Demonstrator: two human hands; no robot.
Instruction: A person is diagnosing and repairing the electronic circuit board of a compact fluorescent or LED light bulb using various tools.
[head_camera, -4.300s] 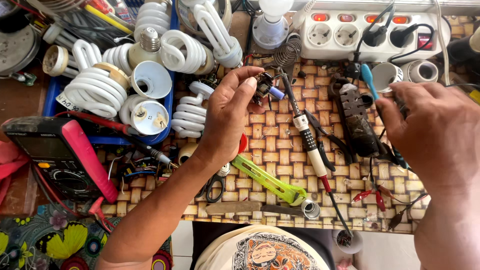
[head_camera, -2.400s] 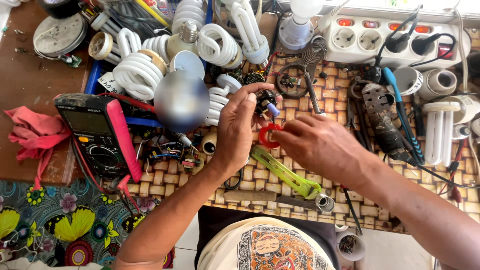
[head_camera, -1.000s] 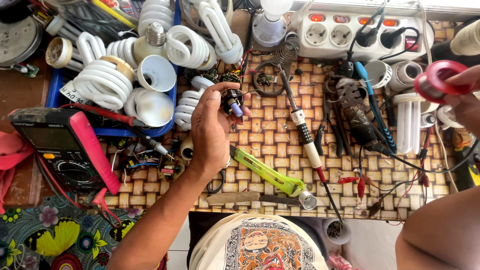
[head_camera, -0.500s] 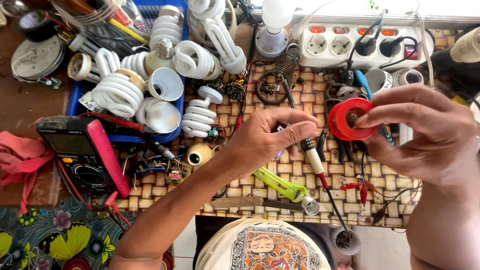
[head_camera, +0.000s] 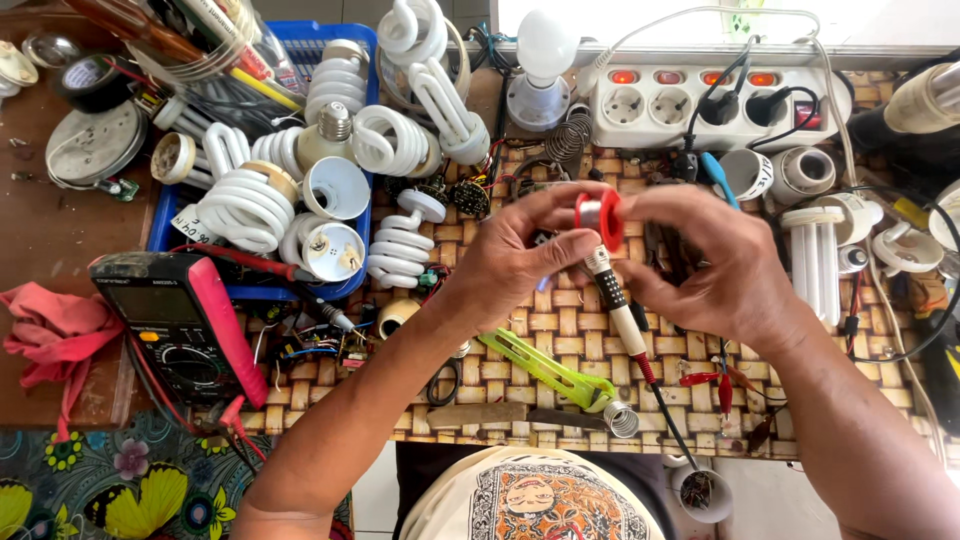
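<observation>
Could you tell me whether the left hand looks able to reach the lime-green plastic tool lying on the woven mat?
Probably yes: the lime-green plastic tool lies uncovered just below the left hand, though both hands now pinch the red spool.

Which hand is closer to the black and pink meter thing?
Left. The left hand is nearer the multimeter, just right of it; the right hand lies farther right, beyond the red spool both hold.

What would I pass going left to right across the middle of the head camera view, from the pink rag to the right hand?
Pink rag → black multimeter → loose white spiral bulb → left hand → red spool, pinched between both hands → right hand.
</observation>
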